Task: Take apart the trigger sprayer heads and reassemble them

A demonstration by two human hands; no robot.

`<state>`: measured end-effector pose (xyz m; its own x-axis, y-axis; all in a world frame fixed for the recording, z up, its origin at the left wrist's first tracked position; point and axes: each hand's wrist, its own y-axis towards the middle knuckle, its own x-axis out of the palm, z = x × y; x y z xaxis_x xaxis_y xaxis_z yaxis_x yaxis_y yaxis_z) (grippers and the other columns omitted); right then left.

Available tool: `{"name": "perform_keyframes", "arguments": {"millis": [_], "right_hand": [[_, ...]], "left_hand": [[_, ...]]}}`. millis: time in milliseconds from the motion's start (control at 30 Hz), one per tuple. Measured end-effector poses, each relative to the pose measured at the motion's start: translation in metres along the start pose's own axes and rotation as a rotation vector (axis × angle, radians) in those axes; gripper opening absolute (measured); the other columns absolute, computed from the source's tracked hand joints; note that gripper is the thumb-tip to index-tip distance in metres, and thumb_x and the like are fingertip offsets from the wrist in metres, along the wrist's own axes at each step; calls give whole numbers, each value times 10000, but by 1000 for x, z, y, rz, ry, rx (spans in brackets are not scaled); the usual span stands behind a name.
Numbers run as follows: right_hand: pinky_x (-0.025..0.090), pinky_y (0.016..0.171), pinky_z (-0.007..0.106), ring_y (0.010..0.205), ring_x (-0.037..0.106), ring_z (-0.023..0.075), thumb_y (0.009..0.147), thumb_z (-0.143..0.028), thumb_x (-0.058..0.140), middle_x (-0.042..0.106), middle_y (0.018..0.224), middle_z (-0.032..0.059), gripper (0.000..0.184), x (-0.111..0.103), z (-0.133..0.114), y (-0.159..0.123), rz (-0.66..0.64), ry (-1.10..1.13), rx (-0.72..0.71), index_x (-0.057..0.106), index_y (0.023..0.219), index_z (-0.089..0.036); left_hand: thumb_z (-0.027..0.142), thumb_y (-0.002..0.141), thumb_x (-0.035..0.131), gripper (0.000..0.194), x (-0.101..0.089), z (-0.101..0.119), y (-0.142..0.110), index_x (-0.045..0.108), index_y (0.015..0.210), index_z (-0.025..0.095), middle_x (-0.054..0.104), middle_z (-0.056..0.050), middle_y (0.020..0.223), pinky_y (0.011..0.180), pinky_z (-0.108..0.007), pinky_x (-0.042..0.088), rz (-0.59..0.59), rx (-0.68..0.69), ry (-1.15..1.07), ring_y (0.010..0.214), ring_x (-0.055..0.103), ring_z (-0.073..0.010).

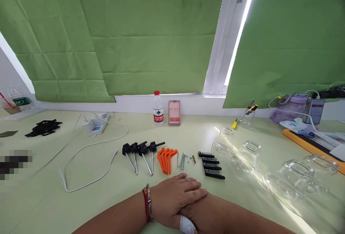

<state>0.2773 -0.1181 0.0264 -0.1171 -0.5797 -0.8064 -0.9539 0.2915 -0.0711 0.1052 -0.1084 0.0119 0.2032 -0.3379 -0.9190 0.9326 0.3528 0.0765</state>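
Note:
My left hand [175, 196] lies palm down across my right hand [198, 209], its fingers stretched out flat. White tape wraps the left thumb, and a red cord and a metal bracelet circle the left wrist. The right hand rests underneath, its fingers hidden. Just beyond the hands lie orange lever-like pieces [167, 158], silver screws [182, 161], small brass-coloured parts [194, 159] and a row of black pieces with springs [211, 165]. Further left, several black-headed parts with metal rods [138, 151] stand or lean in a group.
Clear glass jars [246, 158] stand on the right. A water bottle [158, 110] and a pink-screened phone [174, 113] stand at the back. A white cable [88, 185] runs from a power strip [97, 124] on the left. Black strips [44, 127] lie farther left.

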Motion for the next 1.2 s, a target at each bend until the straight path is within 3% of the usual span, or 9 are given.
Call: {"name": "perform_keyframes", "arguments": {"millis": [200, 433, 700, 967, 1100, 1200], "right_hand": [[258, 1082, 410, 1294, 360, 287, 735, -320, 600, 317, 1470, 55, 703, 6, 5, 0, 28, -3, -1, 354, 1389, -245], [312, 1047, 403, 1312, 331, 295, 733, -314, 598, 314, 1472, 51, 701, 4, 6, 0, -4, 14, 5, 356, 1388, -252], [284, 1075, 400, 1332, 292, 291, 763, -455, 589, 371, 1442, 56, 658, 7, 11, -1, 7, 1, -13, 407, 1357, -238], [278, 1077, 394, 1296, 358, 290, 717, -364, 659, 405, 1419, 70, 694, 5, 12, -3, 60, -13, 13, 408, 1351, -239], [398, 974, 338, 1134, 529, 260, 764, -417, 621, 597, 1224, 91, 466, 2, 15, -5, 60, -110, 40, 592, 1160, -175], [414, 931, 340, 1040, 577, 251, 837, -345, 530, 685, 1039, 91, 281, 5, 20, -5, 103, -280, 33, 661, 986, -146]], "left_hand": [[717, 759, 401, 895, 0, 1, 0, 168, 1440, 185, 352, -187, 1424, 1051, -567, 233, -1, -3, 0, 1251, 393, -370], [721, 758, 396, 898, -1, 1, 0, 181, 1436, 173, 371, -193, 1409, 1047, -568, 243, 9, 1, 5, 1243, 402, -371], [680, 787, 401, 839, 4, -1, 0, 171, 1433, 197, 372, -175, 1412, 1053, -551, 243, 13, -25, 8, 1250, 396, -353], [639, 791, 451, 824, 8, -2, -1, 154, 1419, 196, 411, -169, 1373, 1049, -492, 287, 82, -16, -19, 1220, 427, -316], [552, 805, 508, 824, 9, -3, -3, 79, 1418, 207, 450, -167, 1330, 993, -420, 386, 169, -12, -48, 1176, 472, -281], [469, 828, 510, 810, 7, -3, -5, 20, 1428, 230, 434, -160, 1352, 932, -394, 442, 197, -34, -29, 1158, 494, -273]]}}
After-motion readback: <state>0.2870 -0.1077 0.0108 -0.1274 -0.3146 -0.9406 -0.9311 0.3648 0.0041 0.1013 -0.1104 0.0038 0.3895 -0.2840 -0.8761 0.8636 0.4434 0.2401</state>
